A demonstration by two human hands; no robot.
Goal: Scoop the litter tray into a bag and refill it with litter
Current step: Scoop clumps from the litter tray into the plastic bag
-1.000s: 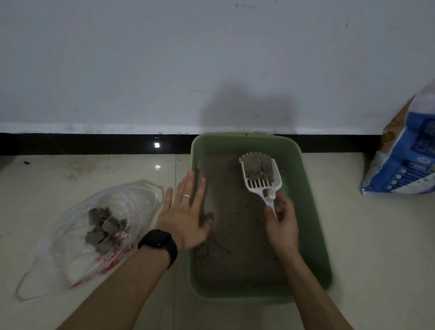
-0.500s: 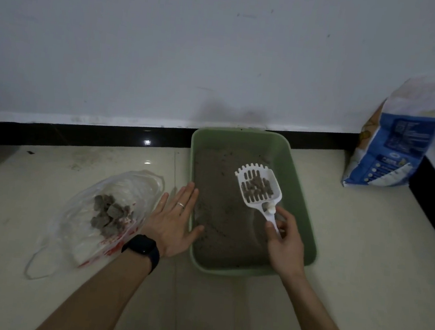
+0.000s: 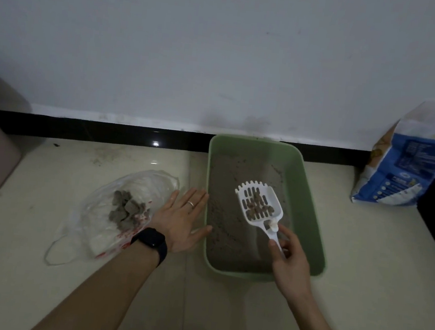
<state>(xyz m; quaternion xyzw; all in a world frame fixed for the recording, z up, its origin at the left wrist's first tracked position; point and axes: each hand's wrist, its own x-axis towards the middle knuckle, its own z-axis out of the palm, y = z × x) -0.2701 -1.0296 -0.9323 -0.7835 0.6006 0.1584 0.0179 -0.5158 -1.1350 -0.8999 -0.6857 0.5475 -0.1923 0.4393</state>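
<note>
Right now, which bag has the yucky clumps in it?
The clear plastic bag lying flat on the floor beside the left hand holds the grey clumps. The blue-and-white bag stands by the wall.

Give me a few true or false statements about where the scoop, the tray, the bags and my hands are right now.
1. The right hand holds the white scoop over the green tray. True.
2. The scoop is empty. False: dark clumps lie in it.
3. The plastic bag lies left of the tray with clumps inside. True.
4. The left hand grips the bag. False: it is open and flat beside the tray.
5. The blue litter bag lies inside the tray. False: it stands by the wall, right of the tray.
</note>
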